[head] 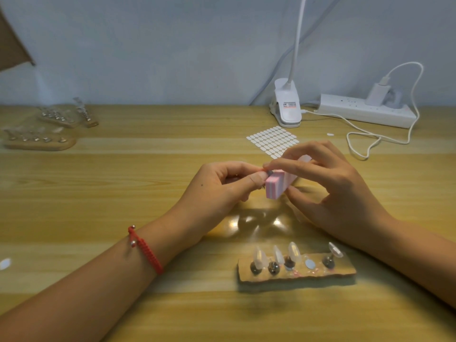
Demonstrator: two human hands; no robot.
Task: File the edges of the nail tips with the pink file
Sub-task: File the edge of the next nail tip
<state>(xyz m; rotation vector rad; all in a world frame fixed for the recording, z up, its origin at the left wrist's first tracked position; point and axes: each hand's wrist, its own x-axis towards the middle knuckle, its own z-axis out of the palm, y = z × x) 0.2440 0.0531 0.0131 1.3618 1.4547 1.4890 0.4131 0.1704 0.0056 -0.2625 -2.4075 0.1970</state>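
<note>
A pale wooden table (123,193) fills the scene, running back to a plain grey-white wall (148,45); both forearms reach in from the near edge and meet around the middle.

The right hand (333,188) grasps the pink file (278,186), a pink and white striped block, with the forefinger laid along its top and the thumb curled beneath; the file is held above the table at centre, its left end towards the other hand. The left hand (217,186) is curled, thumb and forefinger pinching a dark stud (270,172) against the file's left end; whether that stud carries a tip cannot be told.

At the far right lies a white power strip (365,111) with a charger (376,93) plugged in; left of it stands a white lamp clamp (287,104). Far left, two wooden boards (39,141) carry blurred rows of small pieces.

Near the right forearm sits a wooden holder board (345,270); four clear nail tips (293,250) stand on dark studs along it, with one pale oval spot between the third and fourth.

A sheet of white oval stickers (272,140) lies just beyond the hands; a red bracelet (145,250) circles the left wrist.
</note>
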